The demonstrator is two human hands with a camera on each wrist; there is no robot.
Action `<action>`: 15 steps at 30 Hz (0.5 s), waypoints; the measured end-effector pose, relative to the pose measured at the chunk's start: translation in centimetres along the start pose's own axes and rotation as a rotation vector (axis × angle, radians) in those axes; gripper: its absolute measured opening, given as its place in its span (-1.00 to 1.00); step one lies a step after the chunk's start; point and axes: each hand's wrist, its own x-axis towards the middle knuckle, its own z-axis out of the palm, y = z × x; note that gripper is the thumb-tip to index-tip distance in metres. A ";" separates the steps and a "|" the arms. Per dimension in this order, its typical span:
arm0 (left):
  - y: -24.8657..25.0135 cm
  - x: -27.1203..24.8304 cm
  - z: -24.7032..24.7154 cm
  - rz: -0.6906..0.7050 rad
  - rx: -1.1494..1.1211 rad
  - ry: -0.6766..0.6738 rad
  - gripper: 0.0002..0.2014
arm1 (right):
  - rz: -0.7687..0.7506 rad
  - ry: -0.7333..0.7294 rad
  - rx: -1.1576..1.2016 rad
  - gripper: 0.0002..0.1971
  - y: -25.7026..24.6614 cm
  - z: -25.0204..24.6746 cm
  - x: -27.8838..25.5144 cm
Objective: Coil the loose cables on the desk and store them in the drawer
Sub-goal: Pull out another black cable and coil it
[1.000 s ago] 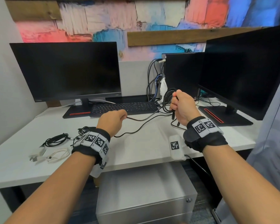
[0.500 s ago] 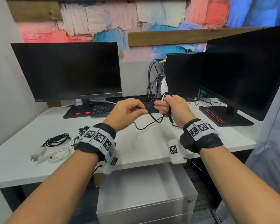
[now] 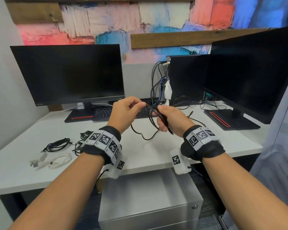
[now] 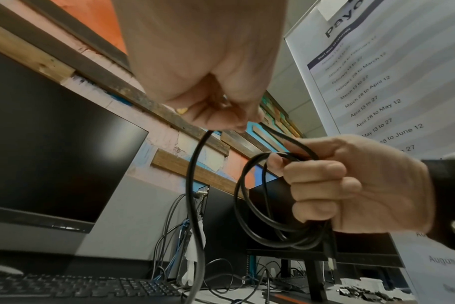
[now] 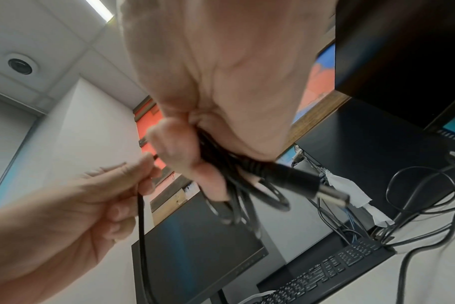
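Cables lie at the lower left of the head view on your white desk [image 3: 156, 156]: a white coiled cable [image 3: 56, 161] nearest the edge, a black bundled cable [image 3: 56, 144] just above it, and a second black tangle [image 3: 83, 135] partly hidden behind your left wrist. Above them, at the left, stands a dark monitor [image 3: 70, 73] with a black keyboard [image 3: 106, 112] at its foot. Moving toward the middle, your left hand [image 3: 125, 112] is raised over the desk, its thumb and fingertips pinching a strand of the black cable [image 3: 144, 135] you are winding; from that pinch the strand sags in a loose loop down to the desk surface and back up. Just to the right, your right hand [image 3: 170, 120] is closed in a fist round the gathered loops of the same cable, and the wrist views show several turns bunched in the palm with the black plug [image 5: 312, 187] sticking out below the fingers. The two hands are close together, joined by the short span of cable. Below them, at the bottom centre, sits the grey drawer unit [image 3: 150, 201] under the desk, its drawers closed. At the right stand a second monitor [image 3: 256, 72] and a knot of plugged-in wires [image 3: 158, 87] behind it.
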 end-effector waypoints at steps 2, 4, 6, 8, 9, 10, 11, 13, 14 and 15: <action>-0.5 0.1 0.1 -0.027 0.047 0.010 -0.86 | 0.038 -0.062 0.007 -0.55 -0.1 0.1 -0.2; -0.9 0.1 0.2 -0.042 0.082 -0.030 -0.87 | 0.033 -0.091 -0.077 -0.62 -0.2 0.1 -0.4; -1.2 -0.2 0.2 -0.045 0.112 -0.089 -0.88 | 0.029 -0.062 -0.089 -0.68 -0.5 -0.1 -0.4; -1.5 -0.5 -0.2 -0.081 0.136 -0.138 -0.88 | 0.039 -0.013 -0.001 -0.65 -0.8 -0.5 -0.3; -1.7 -0.7 -0.4 -0.112 0.148 -0.162 -0.86 | 0.043 0.010 0.048 -0.63 -1.0 -0.8 -0.3; -2.1 -0.8 -0.6 -0.147 0.154 -0.187 -0.85 | 0.048 0.031 0.095 -0.61 -1.2 -1.0 -0.3; -2.4 -1.1 -0.7 -0.188 0.155 -0.217 -0.85 | 0.051 0.049 0.140 -0.59 -1.4 -1.3 -0.4; -3.0 -1.7 -0.7 -0.264 0.128 -0.272 -0.84 | 0.052 0.074 0.221 -0.57 -1.6 -1.7 -0.4; -3.2 -2.0 -0.5 -0.288 0.107 -0.293 -0.83 | 0.053 0.079 0.258 -0.56 -1.7 -1.9 -0.4; -3.3 -2.2 -0.4 -0.302 0.087 -0.307 -0.82 | 0.056 0.076 0.300 -0.55 -1.8 -2.0 -0.4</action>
